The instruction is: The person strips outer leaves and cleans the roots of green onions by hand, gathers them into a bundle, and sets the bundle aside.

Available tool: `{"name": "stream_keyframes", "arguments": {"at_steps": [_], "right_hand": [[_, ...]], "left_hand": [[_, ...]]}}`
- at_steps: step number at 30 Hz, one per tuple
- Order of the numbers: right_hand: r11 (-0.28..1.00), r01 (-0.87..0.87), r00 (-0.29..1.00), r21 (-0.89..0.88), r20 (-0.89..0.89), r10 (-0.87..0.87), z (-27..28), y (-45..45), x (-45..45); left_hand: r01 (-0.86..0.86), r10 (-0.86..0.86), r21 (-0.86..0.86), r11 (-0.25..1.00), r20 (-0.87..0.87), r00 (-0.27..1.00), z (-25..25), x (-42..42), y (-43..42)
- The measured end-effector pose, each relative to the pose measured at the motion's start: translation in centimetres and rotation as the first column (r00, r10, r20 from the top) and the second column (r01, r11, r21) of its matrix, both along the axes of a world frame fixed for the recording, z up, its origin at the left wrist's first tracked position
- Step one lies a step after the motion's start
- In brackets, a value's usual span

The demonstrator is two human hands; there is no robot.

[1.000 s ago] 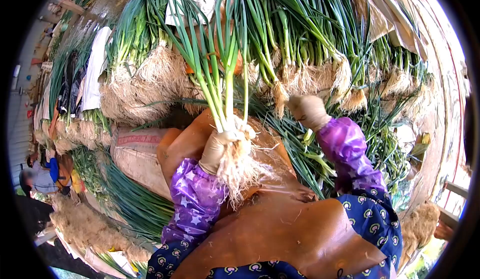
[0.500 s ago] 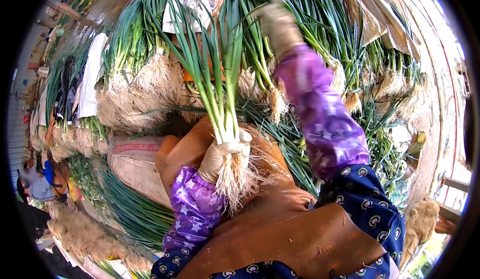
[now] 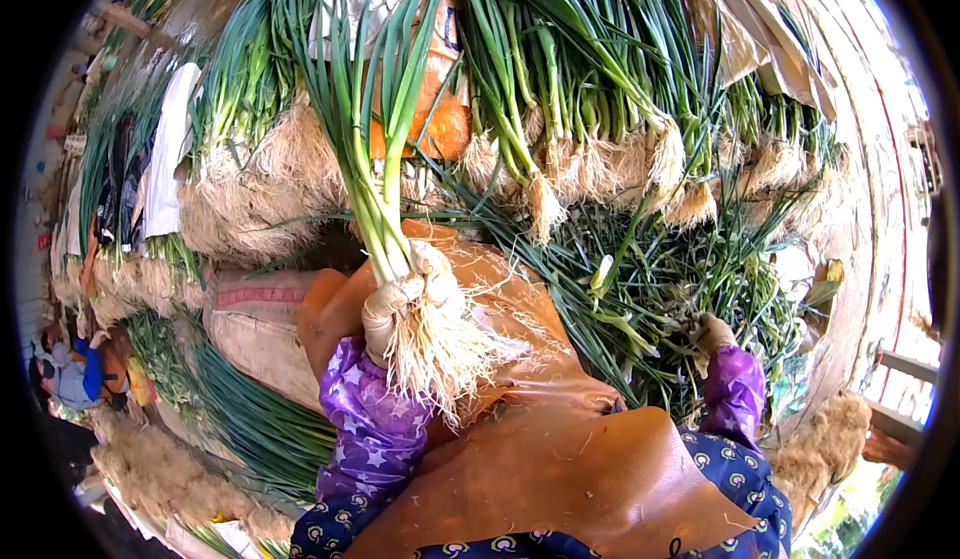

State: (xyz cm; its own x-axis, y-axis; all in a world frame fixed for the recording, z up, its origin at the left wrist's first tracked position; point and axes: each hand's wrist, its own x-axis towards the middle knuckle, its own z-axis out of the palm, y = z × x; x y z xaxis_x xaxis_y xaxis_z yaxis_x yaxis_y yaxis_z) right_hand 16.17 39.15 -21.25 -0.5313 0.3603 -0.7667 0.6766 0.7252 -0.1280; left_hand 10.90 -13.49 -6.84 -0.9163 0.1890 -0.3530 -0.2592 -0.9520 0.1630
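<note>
My left hand (image 3: pixel 392 304), in a pale glove, is closed around a bunch of green onions (image 3: pixel 378 194) just above their stringy roots (image 3: pixel 445 359). The leaves point up and away from me, and the roots hang over my brown apron (image 3: pixel 560 459). My right hand (image 3: pixel 712 335), also gloved, is low at the right, over a heap of loose green leaves (image 3: pixel 650 289). Its fingers are partly lost among the leaves, so I cannot make out whether they grip anything. Purple star-patterned sleeves cover both forearms.
Rows of green onions (image 3: pixel 570 89) lie ahead with roots toward me. A thick rooted bundle (image 3: pixel 265 174) is at the left, above a pale sack (image 3: pixel 265 334). More long leaves (image 3: pixel 260 419) lie lower left. A person (image 3: pixel 75 364) is at the far left.
My right hand has swung from the onion row ahead down to the leaf heap at the right. The bunch in my left hand has tilted left, its roots swinging slightly.
</note>
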Motion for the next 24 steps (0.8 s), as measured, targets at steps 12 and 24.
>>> {"name": "stream_keyframes", "arguments": {"at_steps": [12,24], "right_hand": [[0.823,-0.559,0.572,0.104,-0.670,0.474,6.9,-30.4,-21.0],[0.201,-0.652,0.723,-0.731,-0.679,-0.123,15.3,-30.6,-12.0]], "left_hand": [[0.183,-0.231,-0.268,0.946,-0.162,0.959,0.2,-2.2,1.0],[0.190,-0.183,-0.214,0.958,0.054,0.982,-1.4,-1.5,1.7]]}}
